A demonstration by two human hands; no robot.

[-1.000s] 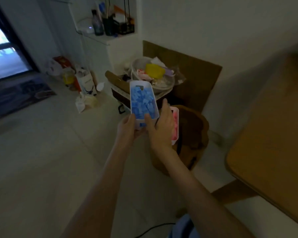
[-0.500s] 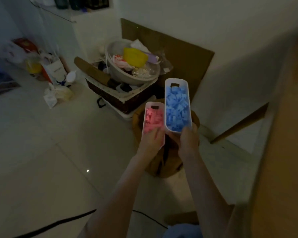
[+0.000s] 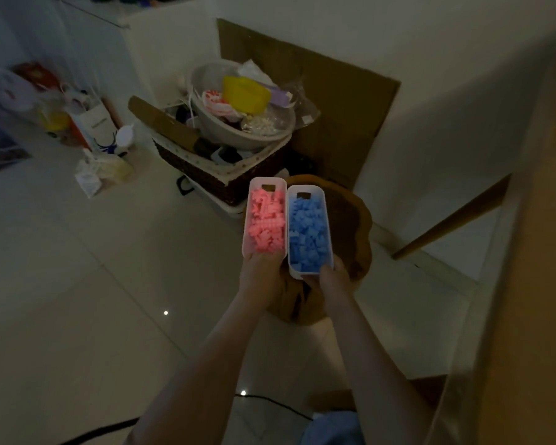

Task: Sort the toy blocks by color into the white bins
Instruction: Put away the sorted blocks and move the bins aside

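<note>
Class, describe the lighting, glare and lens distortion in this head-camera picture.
Head view: dim overall, yet the pink bin and blue bin show their colours clearly; two small glare spots on the floor; the wide-angle lens bows the table edge.

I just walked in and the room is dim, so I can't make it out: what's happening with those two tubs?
A person holds two white bins side by side over a wooden stool. The left hand grips the pink-block bin, and the right hand grips the blue-block bin. Each bin shows one color only, so the sorting looks done. Whether the bins rest on the stool cannot be told.
</note>
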